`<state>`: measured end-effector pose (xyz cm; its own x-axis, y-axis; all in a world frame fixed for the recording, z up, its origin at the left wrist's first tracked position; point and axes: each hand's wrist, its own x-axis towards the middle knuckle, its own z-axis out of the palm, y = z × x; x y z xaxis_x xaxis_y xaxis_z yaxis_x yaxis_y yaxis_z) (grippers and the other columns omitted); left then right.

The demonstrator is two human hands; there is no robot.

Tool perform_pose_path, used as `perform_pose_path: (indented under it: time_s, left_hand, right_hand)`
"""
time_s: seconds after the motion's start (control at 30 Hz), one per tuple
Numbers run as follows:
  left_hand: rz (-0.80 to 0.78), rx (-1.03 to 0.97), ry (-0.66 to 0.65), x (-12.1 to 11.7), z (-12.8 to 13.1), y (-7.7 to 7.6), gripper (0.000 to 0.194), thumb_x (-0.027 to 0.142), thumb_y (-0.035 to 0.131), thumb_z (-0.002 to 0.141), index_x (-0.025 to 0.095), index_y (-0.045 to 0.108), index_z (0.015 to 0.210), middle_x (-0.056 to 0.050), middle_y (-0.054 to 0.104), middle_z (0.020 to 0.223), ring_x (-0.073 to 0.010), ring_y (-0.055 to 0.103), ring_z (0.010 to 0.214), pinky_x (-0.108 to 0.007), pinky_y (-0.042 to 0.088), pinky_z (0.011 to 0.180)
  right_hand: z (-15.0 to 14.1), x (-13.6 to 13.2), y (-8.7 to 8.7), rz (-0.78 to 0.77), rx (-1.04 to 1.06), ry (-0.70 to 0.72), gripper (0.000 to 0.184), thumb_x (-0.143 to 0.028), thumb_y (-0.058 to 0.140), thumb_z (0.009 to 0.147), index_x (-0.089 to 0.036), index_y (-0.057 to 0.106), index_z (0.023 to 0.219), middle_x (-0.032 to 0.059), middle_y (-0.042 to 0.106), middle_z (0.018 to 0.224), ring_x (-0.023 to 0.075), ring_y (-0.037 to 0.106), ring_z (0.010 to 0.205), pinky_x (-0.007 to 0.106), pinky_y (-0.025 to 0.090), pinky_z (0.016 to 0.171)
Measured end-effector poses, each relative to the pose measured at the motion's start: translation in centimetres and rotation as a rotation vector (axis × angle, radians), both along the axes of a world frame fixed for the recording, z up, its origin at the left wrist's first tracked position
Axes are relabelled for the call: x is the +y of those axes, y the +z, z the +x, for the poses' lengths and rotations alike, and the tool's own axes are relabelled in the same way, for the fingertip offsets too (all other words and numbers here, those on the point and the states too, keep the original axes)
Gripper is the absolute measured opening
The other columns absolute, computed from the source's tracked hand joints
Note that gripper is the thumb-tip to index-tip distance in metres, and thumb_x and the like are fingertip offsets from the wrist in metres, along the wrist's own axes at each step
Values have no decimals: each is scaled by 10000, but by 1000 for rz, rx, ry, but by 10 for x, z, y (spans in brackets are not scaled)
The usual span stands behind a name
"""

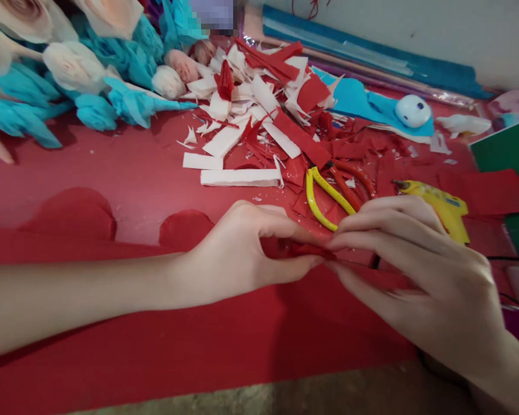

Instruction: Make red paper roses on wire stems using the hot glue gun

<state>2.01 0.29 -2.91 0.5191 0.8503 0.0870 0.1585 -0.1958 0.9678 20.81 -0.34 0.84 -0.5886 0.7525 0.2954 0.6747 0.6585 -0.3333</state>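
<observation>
Head view: red piece (305, 249) between left hand (237, 253) and right hand (441, 276).
Left: thumb and finger pinching it, likely to steady it.
Right: fingertips pinched at its end, likely for fine control.
Glue gun (443, 202): just beyond, presumably for reach.

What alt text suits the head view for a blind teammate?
Left hand and right hand pinch a small red piece over a red table. Beyond them lie scraps, a yellow-handled tool and a yellow glue gun, with flowers at upper left.
</observation>
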Motion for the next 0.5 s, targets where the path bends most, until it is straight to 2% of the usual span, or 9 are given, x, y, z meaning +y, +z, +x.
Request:
perform_pose_path:
  time_s: [0.27,0.5]
  left_hand:
    - [3,-11,2,0,0,0,154,144,616,725,144,664,871,-13,687,792,-103,612,692,-180,475,648]
    - [22,-19,5,0,-1,1,136,155,600,740,153,654,865,-8,684,811,-97,591,688,-179,457,613]
  right_hand:
    - [-3,-1,1,47,-2,-2,59,-127,636,712,-169,619,749,9,623,768,167,535,798,363,443,777]
    - [-1,-4,6,147,-79,9,85,-139,634,725,-182,603,792,16,646,784,216,539,823,417,426,723]
